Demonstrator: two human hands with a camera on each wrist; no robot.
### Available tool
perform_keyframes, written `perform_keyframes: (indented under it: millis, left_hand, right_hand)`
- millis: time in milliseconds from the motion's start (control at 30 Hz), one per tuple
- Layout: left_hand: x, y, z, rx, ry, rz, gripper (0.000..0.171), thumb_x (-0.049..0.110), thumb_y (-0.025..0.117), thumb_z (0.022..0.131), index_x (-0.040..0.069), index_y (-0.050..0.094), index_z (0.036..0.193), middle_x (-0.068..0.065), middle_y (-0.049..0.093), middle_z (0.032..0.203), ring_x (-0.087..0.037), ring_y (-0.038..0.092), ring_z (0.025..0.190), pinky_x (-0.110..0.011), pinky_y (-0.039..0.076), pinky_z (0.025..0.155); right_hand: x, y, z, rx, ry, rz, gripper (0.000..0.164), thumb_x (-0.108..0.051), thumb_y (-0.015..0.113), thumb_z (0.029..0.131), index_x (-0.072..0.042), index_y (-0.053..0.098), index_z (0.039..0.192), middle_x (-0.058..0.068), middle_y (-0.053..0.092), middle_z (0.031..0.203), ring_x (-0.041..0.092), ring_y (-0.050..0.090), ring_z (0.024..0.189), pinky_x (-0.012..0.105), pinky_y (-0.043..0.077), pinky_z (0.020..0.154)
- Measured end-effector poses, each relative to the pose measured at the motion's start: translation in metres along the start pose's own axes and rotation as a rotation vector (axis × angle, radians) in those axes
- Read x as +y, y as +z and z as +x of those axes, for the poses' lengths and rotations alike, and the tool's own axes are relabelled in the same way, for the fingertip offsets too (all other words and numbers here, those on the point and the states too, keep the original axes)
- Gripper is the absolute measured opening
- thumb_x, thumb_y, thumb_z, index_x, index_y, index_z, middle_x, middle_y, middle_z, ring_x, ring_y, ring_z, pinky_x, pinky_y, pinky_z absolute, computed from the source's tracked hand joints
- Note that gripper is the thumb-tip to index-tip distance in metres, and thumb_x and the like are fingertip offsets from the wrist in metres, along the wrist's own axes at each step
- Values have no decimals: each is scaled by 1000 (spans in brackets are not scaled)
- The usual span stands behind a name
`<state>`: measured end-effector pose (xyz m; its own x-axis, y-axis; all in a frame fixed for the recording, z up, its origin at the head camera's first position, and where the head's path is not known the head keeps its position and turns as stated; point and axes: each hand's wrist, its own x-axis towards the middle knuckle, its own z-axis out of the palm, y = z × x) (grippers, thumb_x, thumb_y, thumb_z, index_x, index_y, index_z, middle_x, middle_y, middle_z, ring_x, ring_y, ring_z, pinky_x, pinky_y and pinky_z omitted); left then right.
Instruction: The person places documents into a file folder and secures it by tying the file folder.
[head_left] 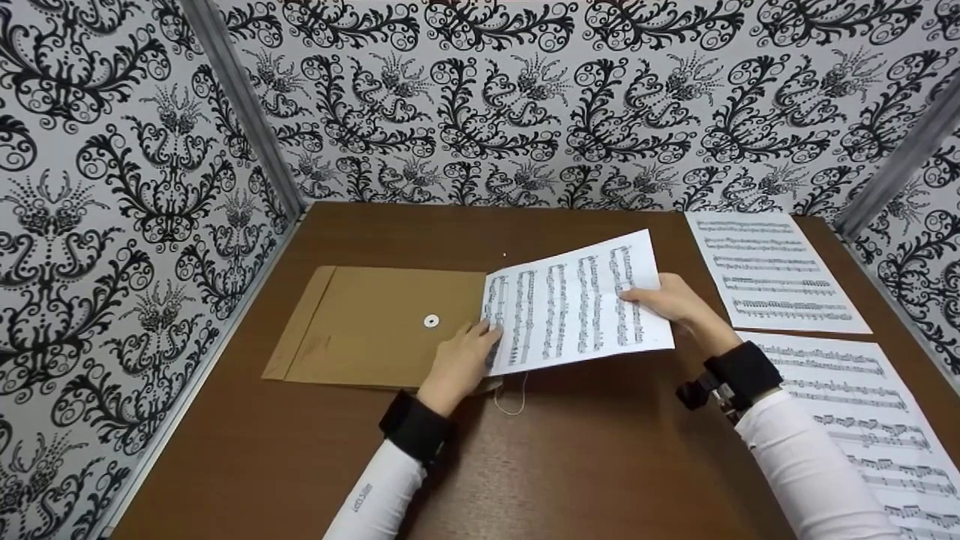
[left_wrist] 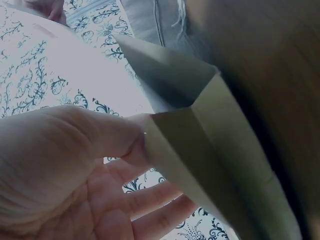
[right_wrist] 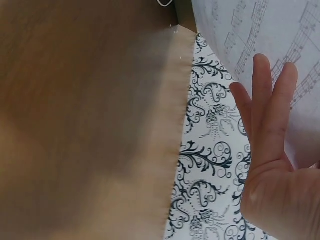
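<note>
A brown paper envelope (head_left: 375,330) with a white round button (head_left: 431,321) lies flat at the left-middle of the table. My left hand (head_left: 463,356) grips its right edge; in the left wrist view the thumb is at the gaping mouth of the envelope (left_wrist: 225,150). A printed music sheet (head_left: 570,307) slants up to the right from that mouth. My right hand (head_left: 675,300) pinches the sheet's right side, thumb on top, the other fingers behind it. In the right wrist view, fingers of the right hand (right_wrist: 272,140) spread along the paper's underside.
Two more music sheets lie on the right of the brown table (head_left: 570,457), a far one (head_left: 780,274) and a nearer one (head_left: 862,420) partly behind the right sleeve. A thin string (head_left: 510,411) loops out below the envelope. Patterned walls (head_left: 525,97) stand behind and at both sides.
</note>
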<state>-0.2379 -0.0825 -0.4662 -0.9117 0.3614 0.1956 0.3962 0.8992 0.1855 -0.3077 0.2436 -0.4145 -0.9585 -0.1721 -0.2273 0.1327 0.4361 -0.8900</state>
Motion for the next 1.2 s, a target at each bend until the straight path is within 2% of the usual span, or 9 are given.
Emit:
perform_keyframes:
  millis: [100,200,367,467,667,867,1033,1200]
  left_hand:
    - [0,1,0,26,-18,-15,49,3,73,86,7,64,134,-20,63,142,-40,65,125,-55,62,81]
    - [-1,2,-1,91,-26,-4,39,-1,68,87,3,67,126,-25,66,135,-39,70,112,-53,62,75]
    - [-1,3,-2,217,-27,34,17,-3,65,87,0,69,103,-21,74,109,-36,73,84,-49,59,63]
    - [-1,3,-3,259,-39,27,7,-1,67,85,0,68,92,-16,73,93,-34,71,76,-47,57,59]
    - [2,2,-5,304,-78,44,7,0,69,82,3,65,78,-14,71,81,-33,70,67,-46,55,52]
    - [4,1,-7,345,-78,94,7,0,70,81,2,66,76,-14,70,74,-33,70,61,-44,54,50]
    - [2,2,-6,344,-83,73,6,1,70,81,1,68,76,-16,70,74,-35,70,62,-45,54,51]
    - [1,-1,-4,303,-114,27,8,2,72,83,1,68,76,-17,72,75,-37,70,64,-47,55,52]
  right_hand:
    - [4,2,1,2,1,-8,49,-15,65,95,17,54,131,-11,69,74,5,70,60,21,60,59]
    - [6,4,2,2,0,-12,49,-16,65,96,16,54,132,-10,69,75,5,70,61,22,60,60]
    - [8,8,1,-5,8,14,50,-16,65,97,16,53,134,-9,71,75,6,71,62,23,61,61]
    - [11,8,0,-15,12,33,50,-16,64,97,16,52,134,-8,72,75,7,72,62,23,61,60]
    - [17,8,-2,-23,22,23,50,-17,64,97,15,53,134,-7,72,77,7,72,63,23,61,60]
    - [22,10,-4,-32,6,24,49,-17,63,99,15,52,135,-8,72,76,6,73,63,23,61,60]
    - [22,15,-5,-27,10,49,49,-17,64,99,15,52,135,-8,72,76,7,72,63,23,61,60]
    - [23,18,-8,-48,2,61,48,-15,63,99,15,53,135,-7,73,78,8,73,64,24,61,61]
